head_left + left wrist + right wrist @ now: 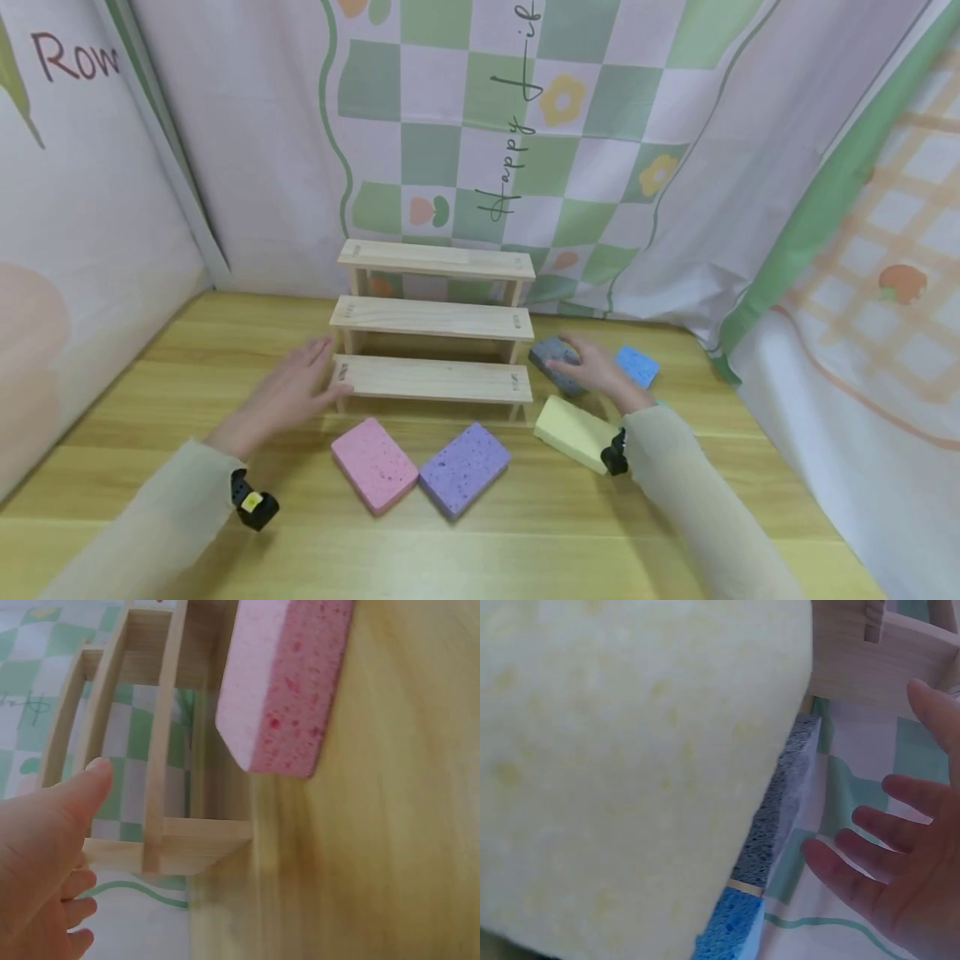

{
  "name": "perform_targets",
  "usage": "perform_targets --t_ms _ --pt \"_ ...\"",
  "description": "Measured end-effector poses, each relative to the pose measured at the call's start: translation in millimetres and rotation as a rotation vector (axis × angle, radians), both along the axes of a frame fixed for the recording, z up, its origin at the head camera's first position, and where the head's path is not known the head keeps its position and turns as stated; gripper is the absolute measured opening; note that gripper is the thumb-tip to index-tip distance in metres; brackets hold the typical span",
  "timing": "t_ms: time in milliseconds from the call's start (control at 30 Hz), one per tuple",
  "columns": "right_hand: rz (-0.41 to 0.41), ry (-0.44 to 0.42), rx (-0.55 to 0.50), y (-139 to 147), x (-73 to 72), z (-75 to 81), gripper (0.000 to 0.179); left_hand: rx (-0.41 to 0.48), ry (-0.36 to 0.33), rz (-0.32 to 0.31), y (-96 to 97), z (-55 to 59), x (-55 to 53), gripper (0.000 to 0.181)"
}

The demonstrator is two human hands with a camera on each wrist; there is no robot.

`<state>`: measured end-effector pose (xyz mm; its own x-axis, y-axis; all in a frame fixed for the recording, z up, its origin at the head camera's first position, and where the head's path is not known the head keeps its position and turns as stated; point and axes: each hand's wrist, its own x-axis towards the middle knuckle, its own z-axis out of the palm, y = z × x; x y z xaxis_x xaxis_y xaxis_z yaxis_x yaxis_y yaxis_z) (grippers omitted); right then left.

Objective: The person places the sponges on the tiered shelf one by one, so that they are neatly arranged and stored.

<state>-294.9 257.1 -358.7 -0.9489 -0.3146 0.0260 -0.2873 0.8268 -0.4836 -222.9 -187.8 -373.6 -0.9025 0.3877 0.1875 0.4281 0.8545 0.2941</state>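
A three-step wooden stand [431, 379] stands on the table, its steps rising toward the back. My left hand [288, 392] is at its left end, fingers extended, thumb overlapping the lowest step in the head view. Nothing is in that hand in the left wrist view. Over a grey sponge [546, 353] on the stand's right side hovers my right hand [600, 371], its fingers spread and holding nothing in the right wrist view. A pale yellow sponge [572, 429] lies below the right wrist, and a blue sponge [637, 367] sits to the right of that hand.
In front of the stand, a pink sponge [375, 467] and a purple sponge [467, 471] lie with their corners close together. Printed curtains [262, 167] hang behind the wooden table [480, 558] and along both sides. A sliver of teal shows beside the right sleeve.
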Motion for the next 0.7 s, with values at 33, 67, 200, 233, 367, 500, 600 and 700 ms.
perform_targets --t_ms 33,67,200,233,367,500,600,700 --pt "0.003 -0.009 0.007 1 -0.5 -2.0 0.067 0.001 0.002 -0.008 0.1 -1.6 -0.3 0.084" --pt "0.003 -0.022 0.009 1 -0.6 -3.5 0.067 0.001 0.004 -0.015 0.2 -3.2 -0.8 0.083" --pt "-0.011 -0.09 0.02 3 0.6 -6.9 0.069 -0.002 0.029 -0.04 0.0 -9.3 -1.5 0.078" --pt "-0.015 -0.103 0.027 3 1.2 -7.2 0.07 -0.001 0.032 -0.042 0.0 -10.4 -1.5 0.076" --pt "-0.027 -0.147 0.049 4 2.4 -7.4 0.071 0.003 0.036 -0.054 0.5 -13.9 -1.1 0.072" --pt "-0.04 -0.181 0.076 5 2.5 -7.0 0.071 0.003 0.018 -0.062 1.6 -16.8 -1.8 0.07" --pt "-0.051 -0.201 0.102 5 1.8 -6.8 0.07 0.0 0.006 -0.066 2.1 -19.3 -3.1 0.069" --pt "-0.047 -0.206 0.141 4 2.0 -6.4 0.067 -0.006 0.0 -0.068 2.8 -21.9 -4.4 0.067"
